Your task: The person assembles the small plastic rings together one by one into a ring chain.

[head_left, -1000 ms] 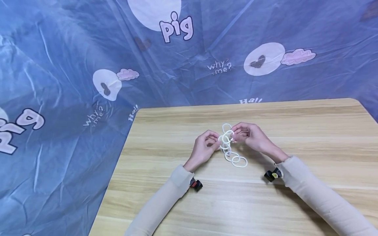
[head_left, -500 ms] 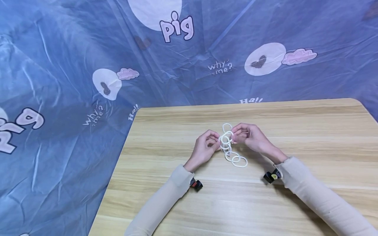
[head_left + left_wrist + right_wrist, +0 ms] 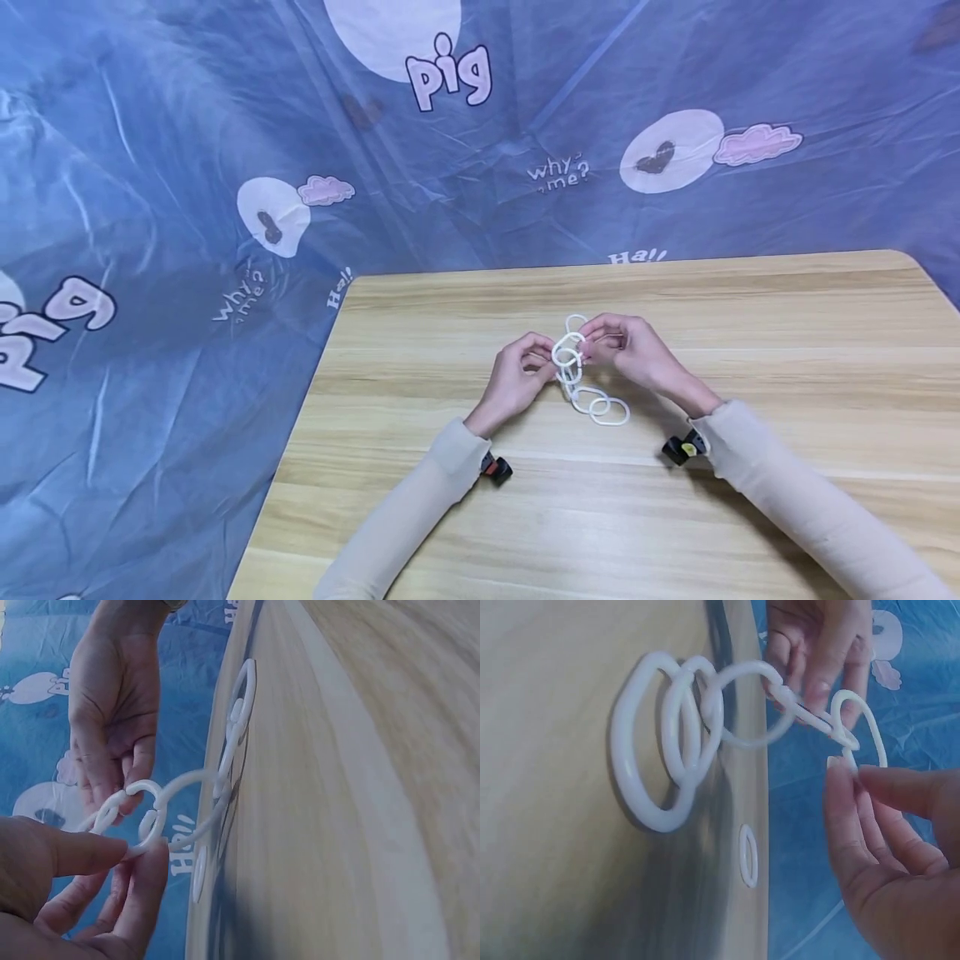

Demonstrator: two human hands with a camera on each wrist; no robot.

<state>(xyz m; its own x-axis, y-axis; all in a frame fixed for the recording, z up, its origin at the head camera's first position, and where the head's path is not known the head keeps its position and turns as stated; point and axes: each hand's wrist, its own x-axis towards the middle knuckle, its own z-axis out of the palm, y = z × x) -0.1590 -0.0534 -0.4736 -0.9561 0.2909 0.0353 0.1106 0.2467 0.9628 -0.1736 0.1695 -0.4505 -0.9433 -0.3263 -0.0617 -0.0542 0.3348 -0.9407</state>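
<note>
Seemingly, most of the chain is joined — links are pinched, 1 each, by left hand and right hand. 1 loose link is left.

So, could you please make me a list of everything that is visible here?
Table: one, light wood colour, in the foreground
Printed cloth: count unclear, blue, behind and beside the table
Row of links: five, white, partly on the table, partly lifted
Lone link: one, white, on the table beyond the row
Wrist cameras: two, black, one per wrist
Sleeves: two, beige, on the forearms
Left hand: one, bare, pinching a link
Right hand: one, bare, pinching another
</note>
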